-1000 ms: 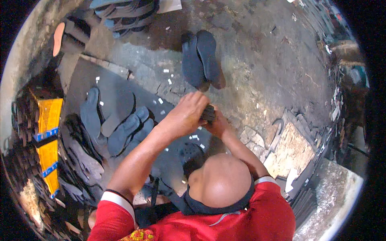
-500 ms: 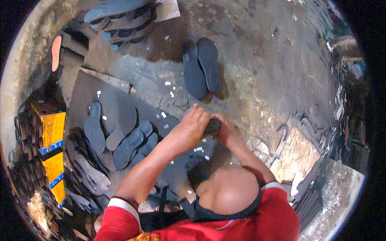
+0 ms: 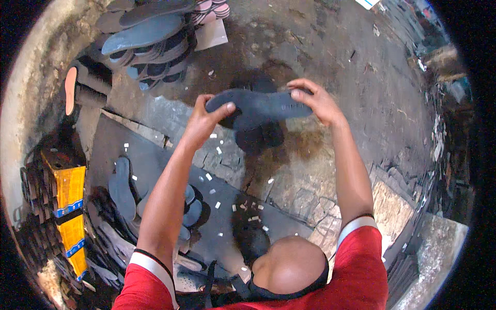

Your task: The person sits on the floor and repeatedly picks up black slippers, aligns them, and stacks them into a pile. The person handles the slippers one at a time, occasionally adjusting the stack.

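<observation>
Since the earlier frame both hands have risen from the dark mat and now hold a dark grey sole level above the stone floor. Left hand: fingers clamped on the sole's left end, thumb on top. Right hand: fingers clamped on its right end. Further soles lie on the mat below the left forearm; a stack of soles stands beyond.
</observation>
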Demonstrator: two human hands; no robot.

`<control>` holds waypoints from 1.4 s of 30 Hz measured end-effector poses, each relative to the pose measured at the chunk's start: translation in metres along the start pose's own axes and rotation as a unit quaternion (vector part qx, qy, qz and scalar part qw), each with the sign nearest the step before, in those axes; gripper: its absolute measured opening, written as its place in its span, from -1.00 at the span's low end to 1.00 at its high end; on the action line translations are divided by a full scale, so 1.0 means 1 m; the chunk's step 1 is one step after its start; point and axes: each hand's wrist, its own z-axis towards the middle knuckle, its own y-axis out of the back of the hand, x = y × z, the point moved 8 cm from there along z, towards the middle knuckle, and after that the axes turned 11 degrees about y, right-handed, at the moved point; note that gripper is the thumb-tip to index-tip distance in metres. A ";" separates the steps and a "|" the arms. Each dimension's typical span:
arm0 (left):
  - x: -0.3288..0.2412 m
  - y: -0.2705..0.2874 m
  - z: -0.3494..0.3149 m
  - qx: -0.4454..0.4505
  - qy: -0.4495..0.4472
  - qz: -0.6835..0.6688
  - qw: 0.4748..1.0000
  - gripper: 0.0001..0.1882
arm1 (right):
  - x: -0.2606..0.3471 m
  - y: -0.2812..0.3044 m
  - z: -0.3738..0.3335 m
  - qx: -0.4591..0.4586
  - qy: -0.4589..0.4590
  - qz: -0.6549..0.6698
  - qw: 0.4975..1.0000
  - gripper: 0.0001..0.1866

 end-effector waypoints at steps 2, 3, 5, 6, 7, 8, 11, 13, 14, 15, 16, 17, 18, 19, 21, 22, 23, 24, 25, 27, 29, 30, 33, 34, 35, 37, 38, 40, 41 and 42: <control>-0.016 -0.007 0.033 -0.049 -0.005 0.006 0.999 -0.13 | -0.032 0.016 0.039 -0.032 -0.071 0.037 0.996 -0.38; -0.004 -0.006 0.052 -0.074 0.002 0.038 0.997 -0.14 | -0.054 0.011 0.050 -0.043 -0.109 0.058 0.991 -0.37; 0.044 -0.013 0.089 -0.115 0.021 0.095 0.989 -0.14 | -0.123 -0.013 0.057 -0.121 -0.141 0.092 0.978 -0.35; 0.062 -0.009 0.091 -0.123 0.041 0.048 0.990 -0.11 | -0.146 -0.031 0.063 -0.148 -0.158 0.114 0.970 -0.34; 0.067 0.004 0.087 -0.155 0.058 0.063 0.984 -0.07 | -0.147 -0.043 0.067 -0.179 -0.162 0.077 0.967 -0.34; 0.064 0.016 0.084 -0.164 0.055 0.095 0.980 -0.03 | -0.122 -0.065 0.072 -0.135 -0.124 0.130 0.975 -0.35; 0.049 0.042 0.067 -0.177 -0.065 0.182 0.965 0.11 | -0.082 -0.063 0.064 -0.100 -0.132 0.032 0.986 -0.41; 0.042 0.070 0.033 -0.150 -0.032 0.091 0.984 0.04 | -0.060 0.002 0.037 -0.195 0.006 -0.145 0.970 -0.46; 0.039 0.097 0.006 -0.147 -0.016 0.047 0.988 0.00 | -0.028 0.015 0.016 -0.294 0.038 -0.163 0.941 -0.54; 0.050 0.134 -0.022 -0.158 -0.015 0.113 0.981 -0.07 | -0.016 0.018 -0.006 -0.355 0.047 -0.126 0.925 -0.59; 0.072 0.181 -0.060 -0.170 -0.007 0.178 0.969 -0.13 | -0.012 0.012 -0.026 -0.409 0.053 -0.085 0.907 -0.64; 0.104 0.216 -0.103 -0.181 0.041 0.311 0.932 -0.16 | -0.003 -0.024 -0.037 -0.361 0.069 -0.061 0.928 -0.69; 0.132 0.239 -0.139 -0.185 0.085 0.435 0.877 -0.19 | 0.011 -0.065 -0.043 -0.315 0.088 -0.040 0.944 -0.73; 0.154 0.249 -0.166 -0.169 0.072 0.443 0.878 -0.14 | 0.021 -0.113 -0.040 -0.224 0.074 -0.013 0.972 -0.75; 0.182 0.264 -0.202 -0.242 0.067 0.451 0.857 -0.03 | 0.030 -0.200 -0.044 -0.065 0.059 0.033 0.996 -0.77; 0.189 0.278 -0.219 -0.329 0.075 0.451 0.826 0.02 | 0.034 -0.233 -0.047 0.000 0.058 0.056 0.997 -0.78; 0.185 0.288 -0.233 -0.411 0.082 0.448 0.790 0.08 | 0.045 -0.251 -0.049 0.032 0.054 0.050 0.997 -0.77; 0.189 0.295 -0.242 -0.464 0.162 0.511 0.705 0.21 | 0.056 -0.266 -0.051 0.063 0.049 0.044 0.996 -0.76; 0.198 0.305 -0.247 -0.458 0.206 0.484 0.717 0.22 | 0.066 -0.279 -0.054 0.094 0.045 0.035 0.994 -0.76; 0.198 0.323 -0.261 -0.466 0.208 0.471 0.719 0.20 | 0.087 -0.299 -0.055 0.123 0.072 0.016 0.990 -0.69; 0.184 0.321 -0.272 -0.488 0.127 0.490 0.711 0.13 | 0.115 -0.307 -0.059 0.098 0.168 -0.053 0.979 -0.63; 0.154 0.294 -0.258 -0.437 0.077 0.470 0.763 0.02 | 0.133 -0.304 -0.062 0.055 0.247 -0.115 0.961 -0.61; 0.112 0.176 -0.242 -0.235 -0.084 0.641 0.726 -0.42 | 0.163 -0.332 -0.081 0.069 0.378 -0.212 0.898 -0.54; 0.110 0.142 -0.260 -0.223 -0.263 0.608 0.716 -0.38 | 0.167 -0.343 -0.086 0.091 0.405 -0.236 0.879 -0.52; 0.110 0.134 -0.260 -0.221 -0.272 0.611 0.710 -0.22 | 0.113 -0.359 -0.082 0.260 0.199 -0.248 0.912 -0.49; 0.140 0.183 -0.241 -0.256 -0.102 0.543 0.794 -0.09 | 0.089 -0.334 -0.075 0.168 0.159 -0.244 0.942 -0.53; 0.163 0.213 -0.233 -0.269 -0.014 0.501 0.822 -0.02 | 0.081 -0.323 -0.071 0.122 0.138 -0.237 0.954 -0.55; 0.216 0.242 -0.227 -0.142 0.124 0.423 0.886 0.01 | 0.064 -0.295 -0.068 0.037 0.095 -0.126 0.987 -0.44; 0.206 0.241 -0.228 -0.140 0.074 0.468 0.870 -0.02 | 0.068 -0.283 -0.071 0.013 0.098 -0.119 0.988 -0.44; 0.203 0.243 -0.226 -0.155 0.056 0.487 0.858 -0.03 | 0.058 -0.277 -0.074 -0.003 0.100 -0.110 0.989 -0.45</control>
